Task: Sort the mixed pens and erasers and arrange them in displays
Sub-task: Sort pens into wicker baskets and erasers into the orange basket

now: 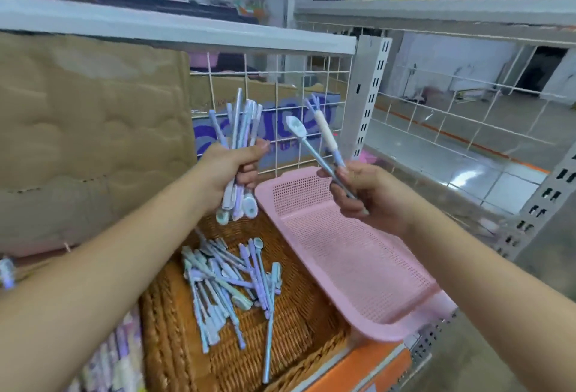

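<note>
The brown woven wicker basket (299,323) sits below my left arm, and the empty pink perforated plastic tray (358,260) lies beside it, touching its right edge. A loose heap of pale blue and lilac pens (227,285) lies in the basket. My left hand (230,167) is fisted round an upright bundle of matching pens (240,129) above the basket. My right hand (367,192), the nearer to the tray, pinches two pens (314,154), tops slanting up and leftward. The tray is straight beneath them, so I'd guess they go down there, laid along its length.
</note>
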